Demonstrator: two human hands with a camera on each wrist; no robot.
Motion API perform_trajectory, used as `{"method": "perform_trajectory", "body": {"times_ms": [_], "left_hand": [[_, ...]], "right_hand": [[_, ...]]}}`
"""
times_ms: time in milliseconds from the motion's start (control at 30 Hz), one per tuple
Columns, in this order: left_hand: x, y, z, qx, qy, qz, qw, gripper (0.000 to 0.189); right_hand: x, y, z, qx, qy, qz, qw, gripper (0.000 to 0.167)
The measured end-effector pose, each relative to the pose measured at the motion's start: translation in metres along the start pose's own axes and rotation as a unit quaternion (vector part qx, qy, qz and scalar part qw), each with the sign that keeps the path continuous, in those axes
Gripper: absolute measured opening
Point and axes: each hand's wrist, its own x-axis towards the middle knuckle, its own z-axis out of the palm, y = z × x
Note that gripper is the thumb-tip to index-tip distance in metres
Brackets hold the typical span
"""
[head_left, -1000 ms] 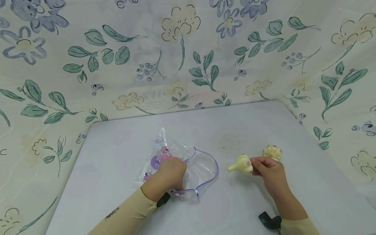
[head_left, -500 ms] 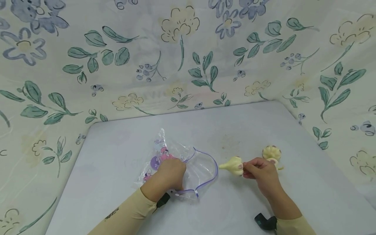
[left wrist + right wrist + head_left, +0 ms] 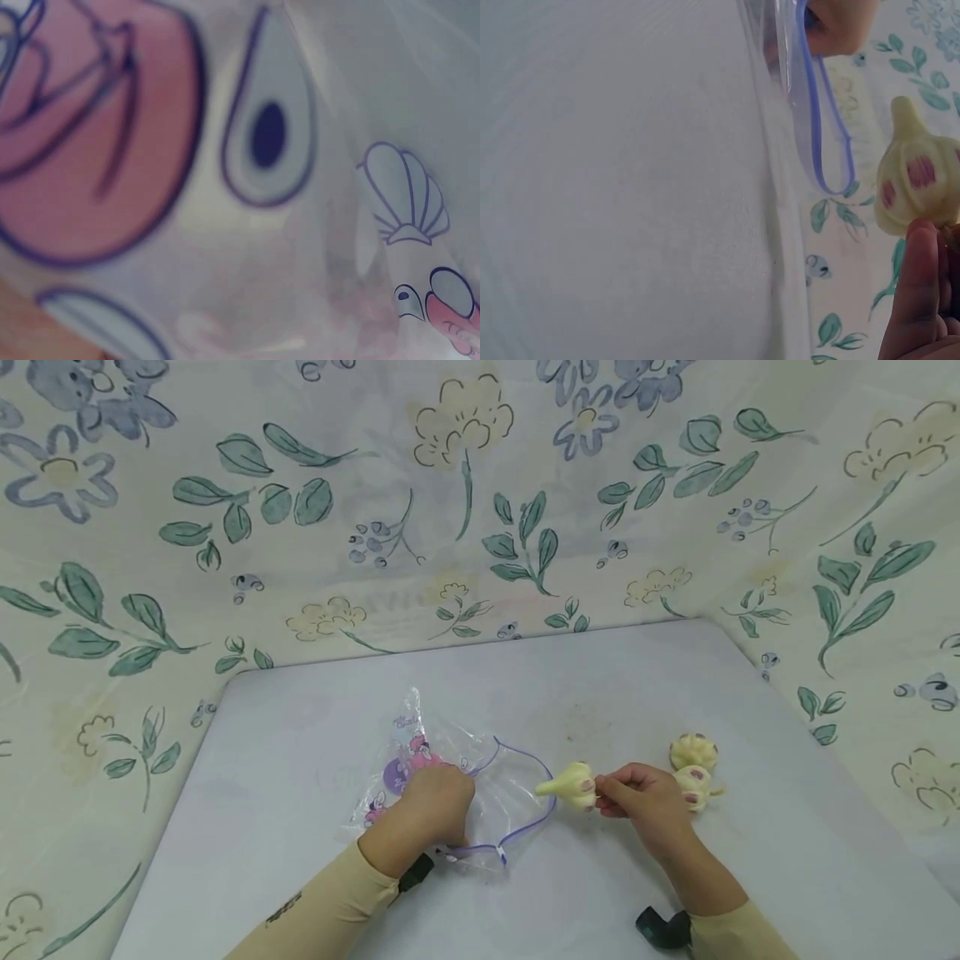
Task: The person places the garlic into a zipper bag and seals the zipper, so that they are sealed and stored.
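**Garlic pinched by its base, stem toward a gaping bag**

The garlic bulb is at the bag's three o'clock. The right hand pinches its root end between thumb and fingertips, stem toward nine o'clock, probably so that the narrow end leads and the fingers stay clear. From the head, the stem overlaps the bag's purple rim; the right wrist view shows rim and bulb apart. The left hand grips the clear bag, its fingertips mostly hidden; that hold seems meant to steady the bag and keep its mouth gaping toward three o'clock. Two more bulbs, one far and one near, sit close together at the right hand's one to three o'clock, seemingly within easy reach.

Purple lettering toward the bag's eleven o'clock and pale marks on its purple disc are too small to read. The left wrist view shows a printed shell but no legible brand.
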Motion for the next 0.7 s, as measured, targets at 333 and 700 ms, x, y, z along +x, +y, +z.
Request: {"method": "perform_trajectory", "body": {"times_ms": [333, 700], "left_hand": [[-0.001, -0.001, 0.002, 0.0, 0.007, 0.006, 1.0, 0.045], [-0.003, -0.002, -0.001, 0.005, 0.01, 0.012, 0.9999, 0.043]], "right_hand": [[0.008, 0.003, 0.018, -0.019, -0.004, -0.001, 0.9998, 0.012], [0.015, 0.0, 0.036, -0.102, 0.015, -0.009, 0.9946, 0.019]]}}
